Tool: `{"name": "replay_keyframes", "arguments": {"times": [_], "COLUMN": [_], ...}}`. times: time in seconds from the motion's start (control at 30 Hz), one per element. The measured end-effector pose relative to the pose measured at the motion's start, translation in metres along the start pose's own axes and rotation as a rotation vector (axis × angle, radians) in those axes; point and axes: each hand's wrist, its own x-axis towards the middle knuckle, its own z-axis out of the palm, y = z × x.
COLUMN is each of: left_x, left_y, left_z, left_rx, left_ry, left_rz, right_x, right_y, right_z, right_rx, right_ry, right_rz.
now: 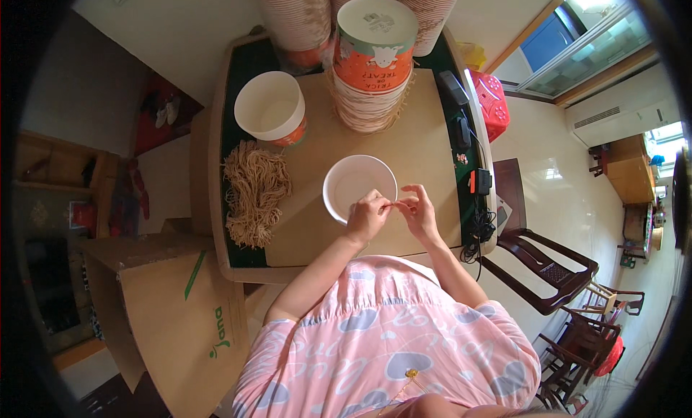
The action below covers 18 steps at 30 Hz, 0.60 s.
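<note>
My left hand [368,216] is closed in a pinch over the near rim of a white paper bucket [344,180], whose open mouth faces up. Just to its right, my right hand [418,214] also pinches, fingertips meeting those of the left, with one finger raised. Whatever lies between the fingertips is too small to make out. A bundle of beige twine cords [258,194] lies at the left of the table. Behind it a second white bucket [268,104] with an orange outside stands open.
A tall nested stack of orange and white buckets [375,64] stands upside down at the table's far middle, with more stacks [294,14] behind. Black adapters and cables [479,181] line the right edge. A cardboard box [173,317] stands left, a dark wooden chair [540,266] right.
</note>
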Motion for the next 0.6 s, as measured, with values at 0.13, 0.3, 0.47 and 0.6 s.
{"name": "replay_keyframes", "arguments": {"times": [0.13, 0.3, 0.47, 0.6], "left_x": [-0.003, -0.005, 0.004, 0.003], "left_y": [0.0, -0.004, -0.019, -0.024], "left_z": [0.006, 0.013, 0.009, 0.005], "left_rx": [0.068, 0.089, -0.4, -0.452], "left_ry": [0.037, 0.089, -0.064, -0.106], "left_rz": [0.022, -0.032, -0.395, -0.392], "right_x": [-0.005, -0.011, -0.007, -0.007], "right_y": [-0.011, -0.023, -0.012, -0.011], "right_z": [0.003, 0.004, 0.002, 0.001], "right_rx": [-0.115, -0.249, -0.388, -0.377], "right_ry": [0.018, -0.001, 0.095, 0.027], "right_rz": [-0.06, -0.113, -0.318, -0.284]}}
